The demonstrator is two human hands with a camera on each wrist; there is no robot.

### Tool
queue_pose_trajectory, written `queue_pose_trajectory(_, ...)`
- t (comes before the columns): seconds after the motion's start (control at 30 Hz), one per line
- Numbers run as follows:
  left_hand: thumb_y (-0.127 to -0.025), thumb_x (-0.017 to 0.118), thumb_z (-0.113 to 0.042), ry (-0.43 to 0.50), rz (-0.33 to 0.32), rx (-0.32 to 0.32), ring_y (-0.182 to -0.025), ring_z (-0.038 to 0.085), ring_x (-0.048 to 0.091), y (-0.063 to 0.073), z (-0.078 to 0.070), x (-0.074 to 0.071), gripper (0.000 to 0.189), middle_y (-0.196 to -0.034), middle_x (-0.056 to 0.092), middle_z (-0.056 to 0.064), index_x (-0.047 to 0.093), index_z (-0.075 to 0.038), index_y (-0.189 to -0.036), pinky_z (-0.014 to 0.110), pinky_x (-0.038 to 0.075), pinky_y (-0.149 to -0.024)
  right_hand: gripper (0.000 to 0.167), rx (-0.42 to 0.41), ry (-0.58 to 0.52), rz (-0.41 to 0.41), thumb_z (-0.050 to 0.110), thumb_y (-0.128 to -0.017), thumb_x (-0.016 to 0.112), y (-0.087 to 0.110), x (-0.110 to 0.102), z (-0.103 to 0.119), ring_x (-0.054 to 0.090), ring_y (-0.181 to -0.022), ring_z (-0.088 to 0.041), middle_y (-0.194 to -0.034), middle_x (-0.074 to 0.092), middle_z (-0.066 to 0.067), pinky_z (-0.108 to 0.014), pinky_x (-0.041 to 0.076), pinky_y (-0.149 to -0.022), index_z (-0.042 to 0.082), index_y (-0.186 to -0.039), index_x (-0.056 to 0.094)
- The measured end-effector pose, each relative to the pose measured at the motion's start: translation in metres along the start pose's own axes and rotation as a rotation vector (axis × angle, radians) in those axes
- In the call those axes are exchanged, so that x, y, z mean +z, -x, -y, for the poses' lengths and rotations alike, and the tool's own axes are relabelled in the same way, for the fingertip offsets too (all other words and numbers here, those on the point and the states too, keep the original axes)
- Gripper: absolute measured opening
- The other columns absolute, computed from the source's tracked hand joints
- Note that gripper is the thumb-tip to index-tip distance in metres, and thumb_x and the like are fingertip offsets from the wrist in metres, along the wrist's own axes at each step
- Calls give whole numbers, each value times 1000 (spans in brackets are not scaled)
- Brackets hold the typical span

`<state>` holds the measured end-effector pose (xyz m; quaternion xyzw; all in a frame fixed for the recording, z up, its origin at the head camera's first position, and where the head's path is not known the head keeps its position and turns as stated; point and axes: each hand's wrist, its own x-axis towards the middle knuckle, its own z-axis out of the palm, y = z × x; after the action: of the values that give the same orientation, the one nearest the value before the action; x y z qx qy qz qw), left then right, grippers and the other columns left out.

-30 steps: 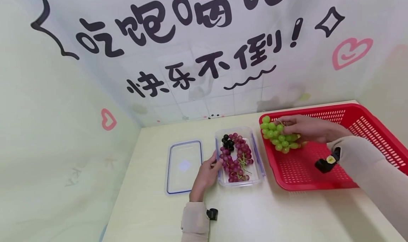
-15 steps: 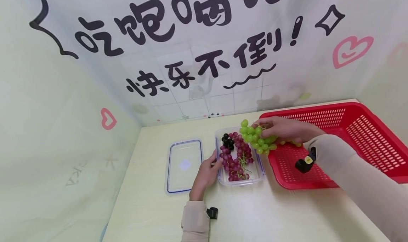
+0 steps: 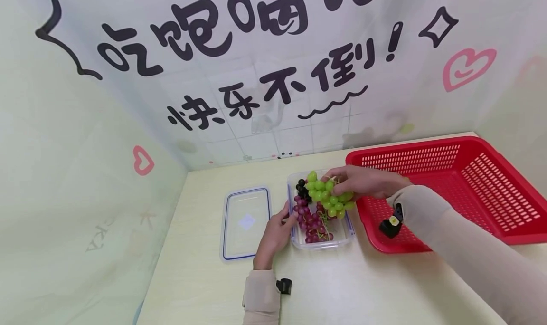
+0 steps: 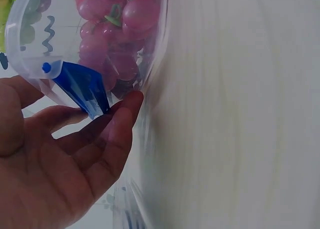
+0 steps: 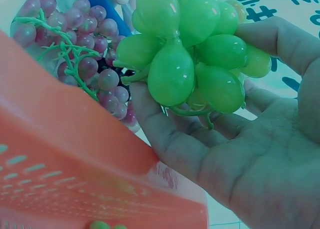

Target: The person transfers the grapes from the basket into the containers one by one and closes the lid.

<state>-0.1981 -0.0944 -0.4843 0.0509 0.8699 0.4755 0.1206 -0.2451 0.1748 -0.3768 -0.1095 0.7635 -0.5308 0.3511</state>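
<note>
My right hand [image 3: 363, 180] holds a bunch of green grapes [image 3: 326, 196] over the clear plastic food container [image 3: 337, 243]. In the right wrist view the fingers and thumb curl round the green grapes [image 5: 172, 71] near their stem. Inside the container lie red grapes [image 3: 314, 225] with green stems and a small cluster of black grapes [image 3: 301, 188], partly covered by the green bunch. My left hand [image 3: 275, 232] grips the container's left side. The left wrist view has its fingers at the blue clip [image 4: 82, 86] on the wall.
A clear lid with a blue seal [image 3: 247, 225] lies flat left of the container. The red perforated basket [image 3: 474, 196] stands on the right. Some green grapes [image 5: 100, 224] show at its bottom in the right wrist view. A printed wall covering [image 3: 205, 144] rises behind the table.
My right hand has carried the green grapes left, from over the basket to above the container. The left hand stays at the container's side.
</note>
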Motion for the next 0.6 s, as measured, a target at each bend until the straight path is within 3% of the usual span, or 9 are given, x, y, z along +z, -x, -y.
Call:
queue_pose_trajectory(0.33,-105,47,-38,5,6,13,-118,35,61,0,1,0,59,-141,55,21,31,-9,-155,48,49,-102,48,50,63,6,17,-94,62,-8,11,-1,61,-109,-28,-136,52,-17,-41,57,-88,12,-140,52)
queue_pose_trajectory(0.6,-105,47,-37,16,9,12,-117,35,61,-1,1,0,59,-140,56,20,31,-10,-155,48,49,-101,42,53,107,12,16,-90,65,-12,23,0,60,-107,-28,-133,53,-15,-40,58,-84,15,-132,60)
